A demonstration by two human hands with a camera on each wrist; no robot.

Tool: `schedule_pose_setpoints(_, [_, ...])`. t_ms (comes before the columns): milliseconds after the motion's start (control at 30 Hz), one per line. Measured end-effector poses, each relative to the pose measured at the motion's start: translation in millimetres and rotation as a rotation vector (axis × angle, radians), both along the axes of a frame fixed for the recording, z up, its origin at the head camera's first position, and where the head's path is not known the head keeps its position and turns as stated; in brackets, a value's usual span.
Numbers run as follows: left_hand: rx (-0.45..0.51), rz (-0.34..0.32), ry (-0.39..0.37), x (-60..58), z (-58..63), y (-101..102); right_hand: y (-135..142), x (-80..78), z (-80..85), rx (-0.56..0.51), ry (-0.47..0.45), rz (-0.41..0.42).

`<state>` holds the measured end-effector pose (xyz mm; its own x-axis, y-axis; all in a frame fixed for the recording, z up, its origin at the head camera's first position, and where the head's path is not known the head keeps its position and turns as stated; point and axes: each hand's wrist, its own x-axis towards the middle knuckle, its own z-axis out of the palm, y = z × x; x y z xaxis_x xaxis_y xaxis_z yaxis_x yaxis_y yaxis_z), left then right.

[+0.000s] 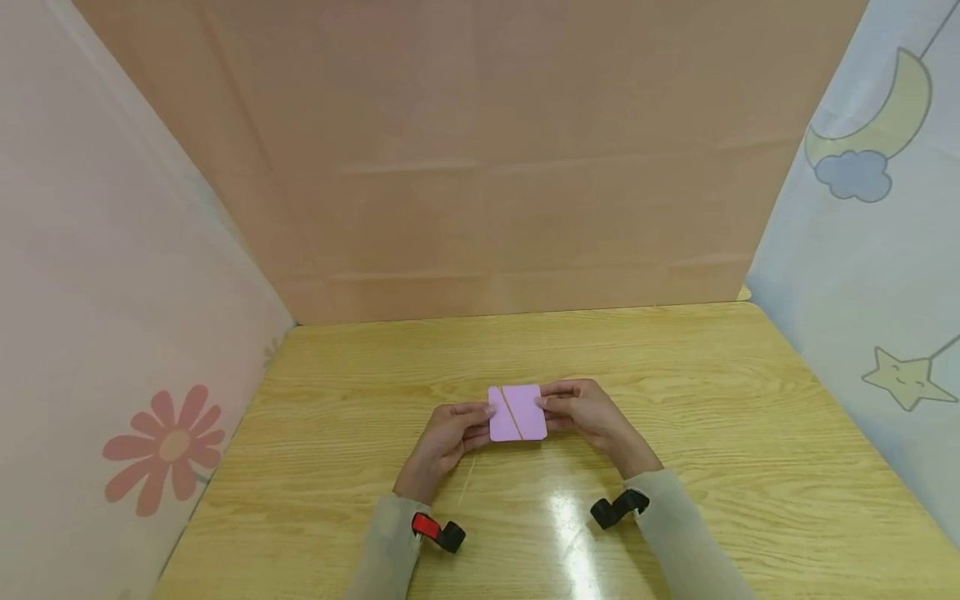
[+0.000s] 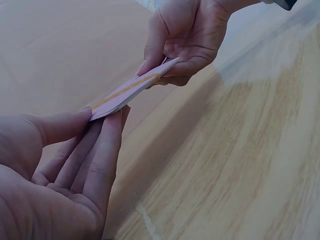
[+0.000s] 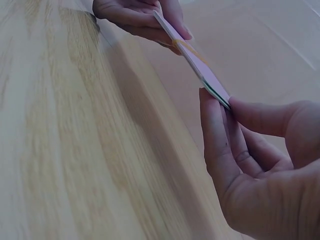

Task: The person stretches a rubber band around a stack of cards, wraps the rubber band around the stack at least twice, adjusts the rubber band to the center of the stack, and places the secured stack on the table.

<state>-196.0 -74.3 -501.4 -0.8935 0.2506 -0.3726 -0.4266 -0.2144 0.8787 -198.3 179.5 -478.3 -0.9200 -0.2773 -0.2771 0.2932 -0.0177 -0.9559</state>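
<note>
A thin stack of pink square cards (image 1: 529,415) with rounded corners is held up above the table between both hands. Around it runs a tan rubber band (image 1: 512,414), slanting across the top face. My left hand (image 1: 448,435) pinches the left edge, thumb on top and fingers underneath. On the opposite edge my right hand (image 1: 592,412) pinches in the same way. Seen edge-on in the right wrist view, the card stack (image 3: 212,82) shows several layers, with a dark green one among them. What the cards' undersides look like is hidden.
The wood-grain table (image 1: 360,358) stretches under and around the hands. A plain tan cloth (image 1: 487,208) stands along its back edge. Printed cloth walls with a flower (image 1: 174,446) and a star (image 1: 906,379) close off the left and right sides.
</note>
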Motion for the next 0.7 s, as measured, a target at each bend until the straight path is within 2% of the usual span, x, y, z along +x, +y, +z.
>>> schedule_pose_setpoints(233, [0.001,-0.049,-0.002,-0.5,0.5,-2.5,2.6,0.6,-0.6,0.011,-0.009,0.017])
schedule_pose_setpoints(567, [-0.035,-0.075,0.020,-1.9,1.0,-3.6,3.2,-0.2,1.3,0.009,0.003,0.050])
schedule_pose_setpoints(700, [-0.046,-0.074,0.030,-2.1,1.2,-4.8,4.7,-1.7,3.2,0.041,0.005,0.058])
